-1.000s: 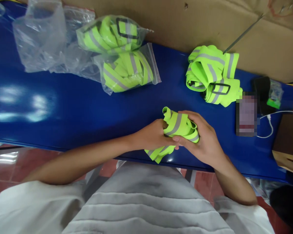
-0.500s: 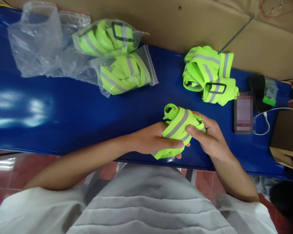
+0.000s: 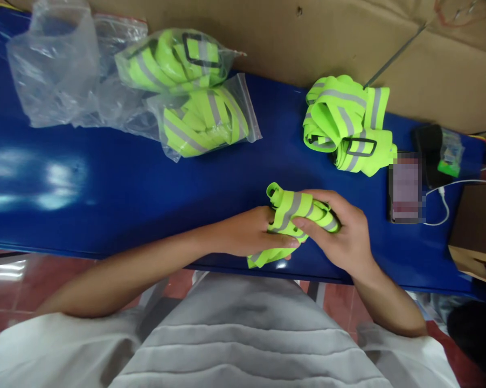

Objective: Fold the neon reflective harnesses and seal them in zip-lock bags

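Between my hands is a bundled neon-yellow reflective strap (image 3: 292, 207) with grey stripes, held over the table's front edge. My left hand (image 3: 253, 231) grips its left side, thumb on top and the other fingers mostly hidden beneath. My right hand (image 3: 342, 229) is closed around the right side, its thumb pressing the folds from above. Beyond them lies a pile of similar reflective straps (image 3: 340, 116) with a black buckle. Two clear zip bags, an upper bag (image 3: 172, 59) and a lower bag (image 3: 210, 121), hold more such straps at the back left.
Clear plastic bags (image 3: 57, 70) lie at the far left of the blue table (image 3: 117, 188). On the right are a phone (image 3: 407, 186), a white cable (image 3: 445, 207), a black item (image 3: 427, 148) and an open cardboard box (image 3: 475, 226). Cardboard (image 3: 267, 32) lines the back.
My right hand has shifted left and closed further over the strap bundle, which looks narrower and more squeezed. My left hand has barely moved.
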`<state>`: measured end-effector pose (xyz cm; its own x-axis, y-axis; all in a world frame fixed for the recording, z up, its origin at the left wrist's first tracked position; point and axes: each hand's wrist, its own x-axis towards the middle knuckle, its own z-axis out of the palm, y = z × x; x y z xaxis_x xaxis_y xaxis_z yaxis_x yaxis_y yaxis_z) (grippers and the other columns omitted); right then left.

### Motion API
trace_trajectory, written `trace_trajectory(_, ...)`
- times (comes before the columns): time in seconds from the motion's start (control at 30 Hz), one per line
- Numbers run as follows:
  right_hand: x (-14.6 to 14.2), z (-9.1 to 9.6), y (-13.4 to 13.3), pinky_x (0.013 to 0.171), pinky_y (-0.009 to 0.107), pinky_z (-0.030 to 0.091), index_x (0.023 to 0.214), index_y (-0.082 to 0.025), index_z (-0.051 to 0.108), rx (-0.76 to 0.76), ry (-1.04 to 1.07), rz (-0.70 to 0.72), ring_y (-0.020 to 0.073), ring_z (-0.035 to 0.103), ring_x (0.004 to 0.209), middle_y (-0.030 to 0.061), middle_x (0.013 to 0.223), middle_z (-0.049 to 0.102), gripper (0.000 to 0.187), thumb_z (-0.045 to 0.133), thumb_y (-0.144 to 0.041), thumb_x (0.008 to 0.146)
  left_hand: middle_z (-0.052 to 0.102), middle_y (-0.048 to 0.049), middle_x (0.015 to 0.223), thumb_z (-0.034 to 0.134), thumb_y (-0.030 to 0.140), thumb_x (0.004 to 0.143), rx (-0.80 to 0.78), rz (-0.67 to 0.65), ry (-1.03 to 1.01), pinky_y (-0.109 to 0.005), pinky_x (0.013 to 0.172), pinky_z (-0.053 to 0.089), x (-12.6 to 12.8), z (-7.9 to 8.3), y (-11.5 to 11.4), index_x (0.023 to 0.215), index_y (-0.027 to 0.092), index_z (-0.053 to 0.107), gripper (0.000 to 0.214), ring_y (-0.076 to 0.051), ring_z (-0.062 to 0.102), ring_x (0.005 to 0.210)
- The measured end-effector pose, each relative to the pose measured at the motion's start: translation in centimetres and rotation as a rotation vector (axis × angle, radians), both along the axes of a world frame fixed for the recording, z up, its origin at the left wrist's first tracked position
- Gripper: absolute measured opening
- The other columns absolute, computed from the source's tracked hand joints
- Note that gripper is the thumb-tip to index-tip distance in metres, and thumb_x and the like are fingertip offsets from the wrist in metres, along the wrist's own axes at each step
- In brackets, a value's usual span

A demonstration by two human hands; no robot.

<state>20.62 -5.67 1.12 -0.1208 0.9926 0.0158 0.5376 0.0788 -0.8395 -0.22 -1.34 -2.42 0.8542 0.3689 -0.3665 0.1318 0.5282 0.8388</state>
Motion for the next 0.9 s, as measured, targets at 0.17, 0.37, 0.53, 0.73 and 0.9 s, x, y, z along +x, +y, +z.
trace_trajectory(0.17, 0.8, 0.1, 0.1, 0.064, 0.033, 0.058, 0.11, -0.029, 0.074, -0.036, 0.219, -0.249, 0.0199, 0.067, 0.075, 0.0021, 0.092, 0.075, 0.029, 0.074, -0.051, 0.092, 0.076, -0.0063, 0.08, 0.076, 0.045, 0.091, 0.032, -0.049, -0.018, -0.021, 0.065, 0.056, 0.4, 0.0, 0.6, 0.09, 0.012, 0.075, 0.033, -0.012, 0.07, 0.07)
trace_trajectory(0.37, 1.0, -1.8, 0.6, 0.063, 0.029, 0.056, 0.105, -0.026, 0.076, -0.317, 0.454, -0.113, 0.0181, 0.068, 0.076, 0.0012, 0.093, 0.075, 0.031, 0.074, -0.054, 0.091, 0.077, -0.006, 0.084, 0.075, 0.033, 0.09, 0.121, -0.008, -0.024, -0.02, 0.063, 0.057, 0.3, -0.8, 0.3, 0.091, 0.013, 0.076, 0.02, -0.012, 0.069, 0.07)
trace_trajectory(0.53, 0.9, -1.6, 0.5, 0.07, 0.027, 0.059, 0.118, -0.029, 0.074, -0.264, 0.438, -0.006, 0.0175, 0.072, 0.086, 0.0018, 0.105, 0.075, 0.028, 0.071, -0.046, 0.097, 0.08, -0.0048, 0.085, 0.074, 0.025, 0.089, 0.29, 0.043, -0.079, -0.022, 0.073, 0.058, 0.1, -1.5, -0.1, 0.089, 0.015, 0.077, 0.011, -0.013, 0.072, 0.077)
trace_trajectory(0.73, 1.0, -1.0, 0.5, 0.111, 0.043, 0.054, 0.139, -0.033, 0.066, 0.285, 0.048, 0.057, 0.0254, 0.064, 0.129, 0.0066, 0.14, 0.063, 0.035, 0.056, -0.032, 0.106, 0.078, -0.0062, 0.083, 0.069, 0.029, 0.094, 0.244, 0.065, 0.022, -0.024, 0.066, 0.059, 0.3, -1.1, -0.5, 0.09, 0.012, 0.075, 0.018, -0.014, 0.071, 0.069)
trace_trajectory(0.9, 1.2, -1.1, 0.4, 0.116, 0.053, 0.051, 0.16, -0.022, 0.045, 0.27, -0.152, 0.298, 0.0372, 0.052, 0.143, 0.0175, 0.154, 0.051, 0.082, 0.062, -0.069, 0.094, 0.075, -0.003, 0.078, 0.072, 0.037, 0.093, 0.305, 0.095, 0.049, -0.026, 0.07, 0.058, 0.3, -0.9, -0.5, 0.087, 0.014, 0.073, 0.023, -0.016, 0.072, 0.073)
